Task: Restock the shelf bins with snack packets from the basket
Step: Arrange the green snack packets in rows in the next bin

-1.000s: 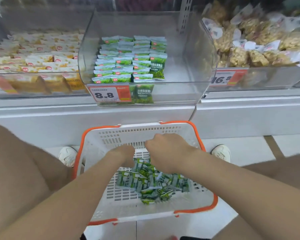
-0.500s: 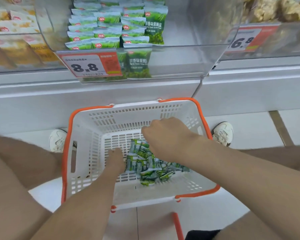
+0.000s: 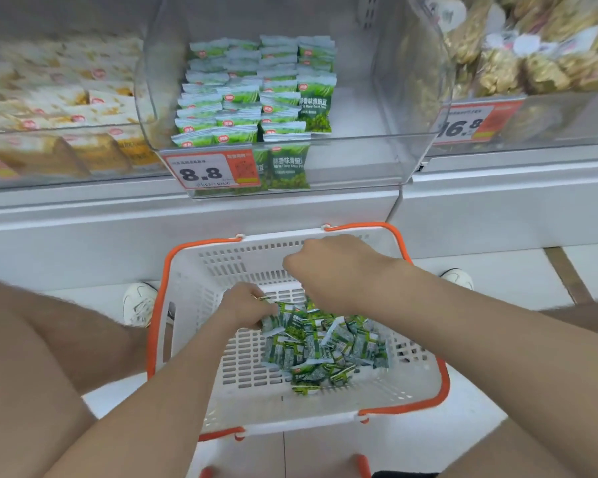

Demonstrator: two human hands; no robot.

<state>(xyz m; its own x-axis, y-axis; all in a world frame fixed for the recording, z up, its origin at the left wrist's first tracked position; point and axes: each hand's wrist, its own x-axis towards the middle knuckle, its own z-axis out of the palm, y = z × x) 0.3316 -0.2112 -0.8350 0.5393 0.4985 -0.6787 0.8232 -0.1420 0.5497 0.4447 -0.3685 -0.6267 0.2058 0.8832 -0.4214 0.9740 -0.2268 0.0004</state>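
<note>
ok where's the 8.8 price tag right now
Head view, centre-left: the 8.8 price tag is on the clear middle bin, straight above the basket.

You are looking at a basket (image 3: 201, 270) of white moulded plastic, slotted walls and floor, matt, with a smooth orange plastic rim (image 3: 442, 384). The packets (image 3: 325, 343) in it are glossy printed film, crinkled, catching light. The middle bin (image 3: 387, 160) is clear hard plastic, smooth, with glare on its curved walls. The price tag (image 3: 211, 172) on its front looks like printed paper or card. The shelf front (image 3: 118, 229) below is smooth, painted white-grey, semi-matt. The floor (image 3: 470, 415) is pale, smooth tile with a slight sheen.
</note>
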